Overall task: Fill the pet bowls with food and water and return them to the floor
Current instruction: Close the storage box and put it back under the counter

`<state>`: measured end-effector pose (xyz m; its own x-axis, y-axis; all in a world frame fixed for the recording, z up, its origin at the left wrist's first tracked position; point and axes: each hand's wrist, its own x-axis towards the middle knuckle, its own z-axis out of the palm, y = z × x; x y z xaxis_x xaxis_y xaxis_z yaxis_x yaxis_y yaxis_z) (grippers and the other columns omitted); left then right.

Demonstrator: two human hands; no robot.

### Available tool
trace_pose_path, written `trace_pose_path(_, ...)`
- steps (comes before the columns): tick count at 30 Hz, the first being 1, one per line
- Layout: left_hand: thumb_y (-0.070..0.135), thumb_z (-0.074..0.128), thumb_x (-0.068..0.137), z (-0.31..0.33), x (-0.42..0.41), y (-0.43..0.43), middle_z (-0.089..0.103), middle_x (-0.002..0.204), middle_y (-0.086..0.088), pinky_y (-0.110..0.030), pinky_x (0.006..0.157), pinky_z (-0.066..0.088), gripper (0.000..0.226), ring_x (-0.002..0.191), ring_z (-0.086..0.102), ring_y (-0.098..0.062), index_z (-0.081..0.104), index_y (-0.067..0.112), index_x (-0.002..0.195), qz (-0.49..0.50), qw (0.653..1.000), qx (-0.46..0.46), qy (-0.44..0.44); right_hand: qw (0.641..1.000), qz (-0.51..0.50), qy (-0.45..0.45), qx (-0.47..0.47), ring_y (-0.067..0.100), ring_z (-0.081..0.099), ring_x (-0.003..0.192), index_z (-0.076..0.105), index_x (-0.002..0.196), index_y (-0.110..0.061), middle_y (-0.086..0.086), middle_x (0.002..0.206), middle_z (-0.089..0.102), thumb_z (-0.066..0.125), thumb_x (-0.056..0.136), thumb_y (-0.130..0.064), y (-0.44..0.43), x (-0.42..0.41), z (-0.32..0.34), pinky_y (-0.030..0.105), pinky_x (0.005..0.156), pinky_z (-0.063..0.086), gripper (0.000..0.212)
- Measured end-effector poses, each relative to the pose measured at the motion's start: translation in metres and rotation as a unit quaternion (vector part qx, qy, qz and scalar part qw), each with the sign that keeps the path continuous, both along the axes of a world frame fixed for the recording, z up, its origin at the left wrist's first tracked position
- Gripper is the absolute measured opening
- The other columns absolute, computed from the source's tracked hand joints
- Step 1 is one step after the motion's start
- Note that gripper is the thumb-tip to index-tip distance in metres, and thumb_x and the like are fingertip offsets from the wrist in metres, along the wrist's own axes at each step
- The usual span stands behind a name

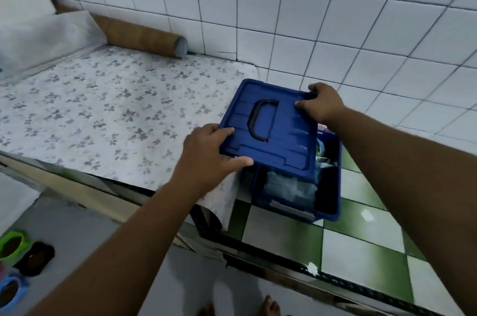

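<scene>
A blue plastic storage box (pixel 327 202) stands on the tiled counter. Its blue lid (pixel 284 132), with a black handle on top, sits askew and lifted off the box toward the left. My left hand (pixel 206 153) grips the lid's near-left corner. My right hand (pixel 322 103) grips its far-right corner. Clear plastic bags show inside the uncovered part of the box. Down on the floor at the lower left lie three pet bowls: a green bowl (pixel 11 244), a black bowl (pixel 36 259) and a blue bowl (pixel 11 290), with dark contents.
A flower-patterned sheet (pixel 103 114) covers the counter's left part; green and white tiles (pixel 361 240) show at the right. A brown cardboard tube (pixel 144 38) lies against the white tiled wall. White folded cloth lies at the far left. My bare feet show at the bottom.
</scene>
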<state>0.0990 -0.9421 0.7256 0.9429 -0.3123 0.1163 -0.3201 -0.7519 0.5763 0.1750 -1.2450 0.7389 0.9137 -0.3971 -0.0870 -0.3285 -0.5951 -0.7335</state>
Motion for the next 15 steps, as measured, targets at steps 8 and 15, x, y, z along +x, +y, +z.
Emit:
trace_pose_path(8, 0.070, 0.073, 0.075, -0.040, -0.045, -0.061, 0.051, 0.140, -0.004, -0.036, 0.108, 0.042, 0.089, 0.128, 0.046, -0.023, 0.053, 0.021, 0.146, -0.045, 0.997, 0.038, 0.054, 0.999, -0.024, 0.033, -0.003, 0.031, 0.051, 0.127, 0.032, 0.153, -0.010, 0.013, 0.143, 0.050, 0.076, 0.084, -0.022, -0.057, -0.061, -0.040, 0.029, 0.095, 0.040, 0.082)
trace_pose_path(15, 0.072, 0.073, 0.075, -0.054, -0.057, -0.069, 0.045, 0.150, -0.003, -0.038, 0.113, 0.038, 0.092, 0.136, 0.039, -0.022, 0.049, 0.024, 0.149, -0.041, 0.992, 0.077, 0.089, 0.998, -0.012, 0.056, -0.030, 0.031, 0.047, 0.134, 0.036, 0.151, -0.007, 0.014, 0.148, 0.047, 0.075, 0.084, -0.026, -0.063, -0.073, -0.070, 0.032, 0.106, 0.039, 0.080)
